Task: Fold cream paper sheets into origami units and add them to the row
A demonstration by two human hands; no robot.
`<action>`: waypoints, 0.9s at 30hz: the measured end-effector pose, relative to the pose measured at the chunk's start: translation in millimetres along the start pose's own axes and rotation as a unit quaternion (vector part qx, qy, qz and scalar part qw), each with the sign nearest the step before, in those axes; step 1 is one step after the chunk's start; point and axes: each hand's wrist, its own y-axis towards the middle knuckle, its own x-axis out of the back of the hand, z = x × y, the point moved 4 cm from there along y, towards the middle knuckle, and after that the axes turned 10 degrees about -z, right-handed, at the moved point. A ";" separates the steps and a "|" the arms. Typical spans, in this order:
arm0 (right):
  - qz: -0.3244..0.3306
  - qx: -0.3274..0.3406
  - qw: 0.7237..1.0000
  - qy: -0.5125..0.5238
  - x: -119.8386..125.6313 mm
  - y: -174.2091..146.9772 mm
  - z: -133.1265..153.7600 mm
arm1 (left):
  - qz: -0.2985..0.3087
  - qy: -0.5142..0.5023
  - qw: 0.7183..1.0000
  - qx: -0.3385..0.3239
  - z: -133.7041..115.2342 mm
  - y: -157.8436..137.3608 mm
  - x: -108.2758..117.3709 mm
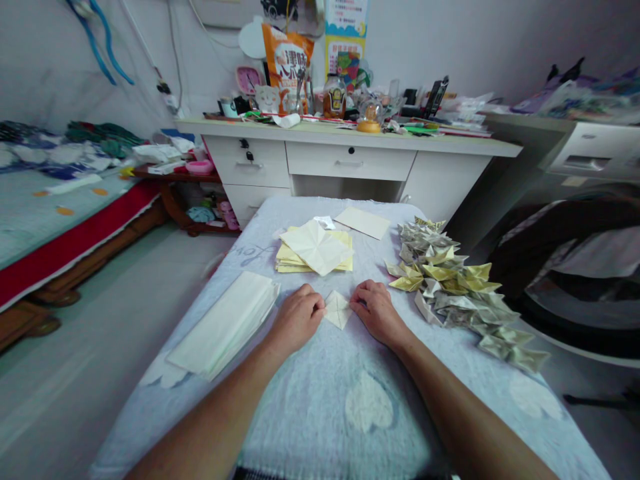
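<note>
A small folded square of cream paper (338,309) lies on the cloth-covered table between my hands, one corner pointing toward me. Its left corner is pinched by my left hand (302,316), fingers curled together. At the opposite corner, my right hand (376,308) grips the paper between thumb and bent fingers. Crease lines cross the paper's face. Just beyond it, a creased white sheet (317,247) rests on a stack of yellow paper (290,261). Left of my left hand lies a long stack of white paper (225,323).
Folded paper boats (450,283), grey and yellow, are heaped along the table's right side. A flat cream card (363,222) lies at the far end. Beyond stands a white desk (345,161) crowded with jars and packets. A bed (75,200) is at left, a washing machine (590,157) at right.
</note>
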 end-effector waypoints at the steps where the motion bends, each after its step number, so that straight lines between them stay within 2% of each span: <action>1: 0.004 -0.001 1.000 -0.004 -0.6 0.6 0.0 | -0.001 -0.002 1.000 0.000 0.2 0.0 0.4; 11: 0.034 0.008 0.996 -0.079 -8.8 4.3 -0.7 | 0.005 0.035 0.999 -0.009 2.9 0.3 -5.1; 21: 0.033 0.013 0.995 -0.090 -9.7 3.2 -1.6 | 0.006 -0.019 1.000 -0.001 3.4 0.5 0.1; 27: 0.028 0.012 0.995 -0.093 -9.1 3.4 -1.4 | 0.018 0.019 0.999 -0.020 3.9 2.6 -3.0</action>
